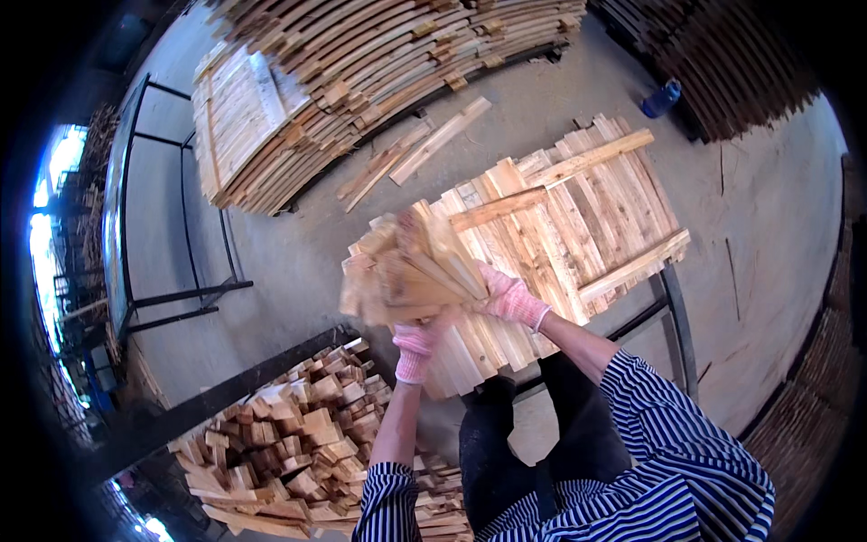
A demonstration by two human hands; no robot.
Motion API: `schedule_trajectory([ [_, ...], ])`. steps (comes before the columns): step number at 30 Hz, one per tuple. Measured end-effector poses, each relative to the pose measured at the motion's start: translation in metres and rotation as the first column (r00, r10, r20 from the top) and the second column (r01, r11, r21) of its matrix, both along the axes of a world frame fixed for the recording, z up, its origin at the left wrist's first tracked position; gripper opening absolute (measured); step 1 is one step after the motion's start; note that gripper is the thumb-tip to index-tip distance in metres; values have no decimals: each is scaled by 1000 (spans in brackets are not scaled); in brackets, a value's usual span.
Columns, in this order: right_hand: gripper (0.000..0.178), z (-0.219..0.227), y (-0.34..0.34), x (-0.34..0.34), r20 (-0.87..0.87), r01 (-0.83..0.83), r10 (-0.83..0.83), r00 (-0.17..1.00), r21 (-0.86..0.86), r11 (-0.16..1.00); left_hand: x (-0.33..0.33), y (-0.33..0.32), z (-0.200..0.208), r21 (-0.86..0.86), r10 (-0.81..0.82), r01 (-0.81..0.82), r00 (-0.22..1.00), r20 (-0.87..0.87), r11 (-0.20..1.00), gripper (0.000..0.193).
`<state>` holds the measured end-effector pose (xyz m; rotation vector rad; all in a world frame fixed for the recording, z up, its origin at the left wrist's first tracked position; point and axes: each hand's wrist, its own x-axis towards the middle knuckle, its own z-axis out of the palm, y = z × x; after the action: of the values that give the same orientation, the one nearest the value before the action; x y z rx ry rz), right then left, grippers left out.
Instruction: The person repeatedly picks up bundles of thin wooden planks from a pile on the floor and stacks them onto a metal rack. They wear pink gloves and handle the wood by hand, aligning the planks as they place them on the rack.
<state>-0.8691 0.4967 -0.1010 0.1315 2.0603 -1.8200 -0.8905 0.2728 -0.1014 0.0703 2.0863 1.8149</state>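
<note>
In both hands I hold a bundle of wooden slats (397, 280), its far end smeared by motion. My left hand (416, 349), in a pink knit glove, is closed at the bundle's near underside, its fingertips partly hidden. My right hand (513, 298), gloved alike, is closed round the bundle's right end. Beneath and to the right lies a layer of pale slats (587, 217) set side by side on a dark metal stand (673, 307). A crosswise batten (635, 266) lies over the slats near the right, and another batten (601, 156) lies at the far side.
A heap of short wood pieces (298, 434) lies at lower left, beside a dark beam (217, 395). Tall stacks of slats (361, 90) stand at the far side. Loose boards (442, 140) and a blue bottle (661, 98) are on the floor. A black metal frame (185, 295) stands left.
</note>
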Motion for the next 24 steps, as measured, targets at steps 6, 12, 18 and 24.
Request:
schedule_trajectory([
  [6, 78, 52, 17, -13, 66, -38, 15, 998, 359, 932, -30, 39, 3, 416, 233, -302, 950, 209, 858, 79],
  [12, 78, 16, 64, 34, 241, 243, -322, 915, 305, 921, -17, 97, -70, 302, 184, -405, 809, 559, 863, 89],
  [18, 81, -59, 202, 35, 201, 293, -432, 879, 488, 823, 0, 141, -127, 230, 148, -470, 639, 755, 852, 85],
  [24, 78, -141, 269, 8, 220, 198, -455, 863, 682, 705, -13, 140, -160, -14, 294, -421, 609, 737, 907, 86],
])
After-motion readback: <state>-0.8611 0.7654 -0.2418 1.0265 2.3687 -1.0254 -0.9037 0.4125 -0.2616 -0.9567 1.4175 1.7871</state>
